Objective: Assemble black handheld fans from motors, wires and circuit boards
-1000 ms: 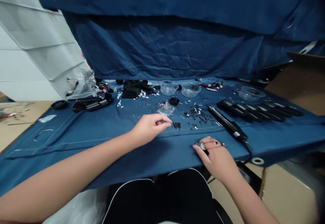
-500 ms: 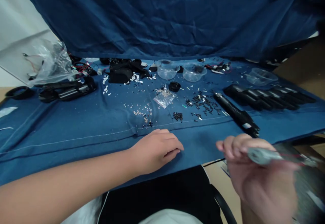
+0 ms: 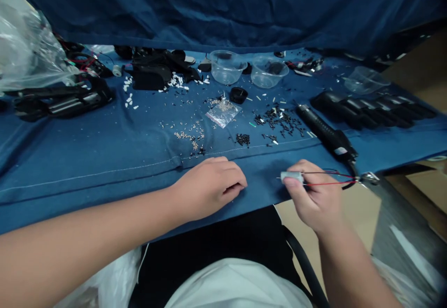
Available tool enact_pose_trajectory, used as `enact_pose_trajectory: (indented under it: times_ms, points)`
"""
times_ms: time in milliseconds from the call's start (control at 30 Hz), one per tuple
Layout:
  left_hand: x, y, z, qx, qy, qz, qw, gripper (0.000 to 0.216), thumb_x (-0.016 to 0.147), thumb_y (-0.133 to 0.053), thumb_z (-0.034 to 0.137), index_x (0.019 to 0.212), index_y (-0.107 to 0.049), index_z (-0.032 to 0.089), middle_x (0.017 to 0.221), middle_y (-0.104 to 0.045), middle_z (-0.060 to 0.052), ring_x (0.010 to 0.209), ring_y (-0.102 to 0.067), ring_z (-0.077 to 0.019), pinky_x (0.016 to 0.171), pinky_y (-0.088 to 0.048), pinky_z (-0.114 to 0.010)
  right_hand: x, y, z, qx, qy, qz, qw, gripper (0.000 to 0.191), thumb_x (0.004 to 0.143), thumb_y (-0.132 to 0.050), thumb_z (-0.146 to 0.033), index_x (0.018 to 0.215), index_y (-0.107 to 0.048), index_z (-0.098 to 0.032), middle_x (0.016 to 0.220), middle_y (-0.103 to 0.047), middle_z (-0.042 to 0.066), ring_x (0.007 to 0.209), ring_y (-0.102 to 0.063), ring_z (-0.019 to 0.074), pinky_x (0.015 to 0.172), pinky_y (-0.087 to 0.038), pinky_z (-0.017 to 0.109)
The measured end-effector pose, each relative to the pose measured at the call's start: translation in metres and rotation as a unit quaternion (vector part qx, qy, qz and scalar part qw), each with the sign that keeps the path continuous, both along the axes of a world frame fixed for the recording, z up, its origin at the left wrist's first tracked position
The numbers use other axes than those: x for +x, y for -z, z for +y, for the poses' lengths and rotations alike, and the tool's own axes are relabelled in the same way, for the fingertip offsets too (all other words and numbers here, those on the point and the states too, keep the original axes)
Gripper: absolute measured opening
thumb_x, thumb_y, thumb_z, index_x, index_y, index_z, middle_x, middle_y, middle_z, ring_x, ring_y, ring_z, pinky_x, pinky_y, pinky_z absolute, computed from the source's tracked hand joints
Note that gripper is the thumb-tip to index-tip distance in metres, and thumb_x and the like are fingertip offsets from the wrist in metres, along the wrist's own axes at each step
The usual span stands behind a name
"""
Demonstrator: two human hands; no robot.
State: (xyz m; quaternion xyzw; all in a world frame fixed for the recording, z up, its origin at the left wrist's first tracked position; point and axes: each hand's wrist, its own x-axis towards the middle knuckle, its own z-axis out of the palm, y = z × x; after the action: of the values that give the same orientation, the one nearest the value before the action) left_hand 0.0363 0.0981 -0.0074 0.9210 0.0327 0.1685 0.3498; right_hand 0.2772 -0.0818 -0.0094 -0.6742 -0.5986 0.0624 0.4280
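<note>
- Small cylindrical motor [image 3: 292,177]: wires [image 3: 326,184] already joined, body bare and unmounted.
- Right hand [image 3: 316,191] pinches it.
- Left hand [image 3: 213,187] half-curled, contents hidden.
- Black screws [image 3: 243,139] lie loose.

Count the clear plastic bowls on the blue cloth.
3: the left bowl and middle bowl sit side by side behind the small black cup; the right bowl sits behind the row of black casings. Others could be hidden.

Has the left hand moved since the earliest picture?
Yes: the left hand has drawn back from the small clear bag, toward the front edge of the blue-covered table.
</note>
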Motion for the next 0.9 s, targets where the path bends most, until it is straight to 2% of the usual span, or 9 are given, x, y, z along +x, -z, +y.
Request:
enact_pose_trajectory:
  times_ms: [133,233,400,500,600,800,900]
  points:
    - [0.000,-0.001,0.000,0.000,-0.008,-0.001,1.000,0.010,0.112,-0.066,0.018,0.106,-0.073,0.021,0.108,-0.081,0.001,0.099,-0.069,-0.0165,0.099,-0.050,-0.033,-0.002,0.001,0.007,-0.058,-0.024,-0.100,0.993,0.035,0.108,-0.075,-0.051,0.093,-0.075,-0.020,0.087,-0.071,0.005,0.084,-0.064,0.0217,0.084,-0.046,0.039]
    - [0.000,-0.001,0.001,-0.001,-0.013,-0.001,1.000,0.009,0.110,-0.067,0.016,0.104,-0.073,0.020,0.107,-0.081,0.001,0.098,-0.069,-0.0167,0.099,-0.050,-0.033,-0.005,-0.003,0.011,-0.071,-0.037,-0.144,0.986,0.036,0.111,-0.073,-0.050,0.092,-0.072,-0.019,0.092,-0.073,0.006,0.090,-0.066,0.0233,0.087,-0.047,0.039]
    - [0.000,-0.002,0.002,-0.008,0.001,0.002,1.000,0.011,0.108,-0.068,0.013,0.103,-0.072,0.021,0.107,-0.080,0.003,0.099,-0.069,-0.0162,0.098,-0.048,-0.032,-0.013,-0.015,0.022,-0.044,-0.091,-0.153,0.983,0.038,0.120,-0.058,-0.044,0.094,-0.069,-0.019,0.094,-0.072,0.002,0.087,-0.068,0.0151,0.083,-0.052,0.031]
    - [0.000,-0.002,0.001,-0.020,-0.027,0.007,0.999,0.009,0.105,-0.073,0.014,0.104,-0.068,0.022,0.096,-0.075,0.002,0.091,-0.064,-0.0173,0.087,-0.046,-0.032,-0.022,-0.017,0.031,-0.052,-0.119,-0.168,0.977,0.043,0.120,-0.056,-0.049,0.092,-0.064,-0.019,0.090,-0.068,0.002,0.083,-0.065,0.0148,0.080,-0.051,0.031]
    - [0.000,-0.002,-0.002,-0.035,-0.065,0.011,0.997,0.018,0.101,-0.076,0.015,0.107,-0.061,0.022,0.094,-0.070,0.002,0.084,-0.061,-0.0171,0.078,-0.042,-0.031,-0.030,-0.015,0.039,-0.078,-0.141,-0.196,0.967,0.045,0.120,-0.054,-0.052,0.091,-0.065,-0.019,0.088,-0.067,0.003,0.084,-0.066,0.0175,0.079,-0.048,0.033]
    - [0.001,0.000,-0.005,-0.032,-0.075,0.024,0.996,0.030,0.098,-0.081,0.020,0.109,-0.053,0.025,0.095,-0.071,0.004,0.084,-0.066,-0.0168,0.083,-0.047,-0.031,-0.030,-0.012,0.044,-0.077,-0.164,-0.258,0.949,0.041,0.120,-0.054,-0.048,0.094,-0.068,-0.019,0.087,-0.067,0.004,0.080,-0.066,0.0189,0.073,-0.045,0.034]
    - [0.002,0.002,-0.004,-0.019,-0.075,0.031,0.997,0.029,0.101,-0.079,0.025,0.109,-0.051,0.025,0.094,-0.073,0.004,0.086,-0.068,-0.0180,0.086,-0.048,-0.032,-0.028,-0.008,0.046,-0.066,-0.167,-0.292,0.939,0.040,0.121,-0.050,-0.048,0.098,-0.070,-0.020,0.090,-0.069,0.005,0.081,-0.068,0.0191,0.073,-0.048,0.033]
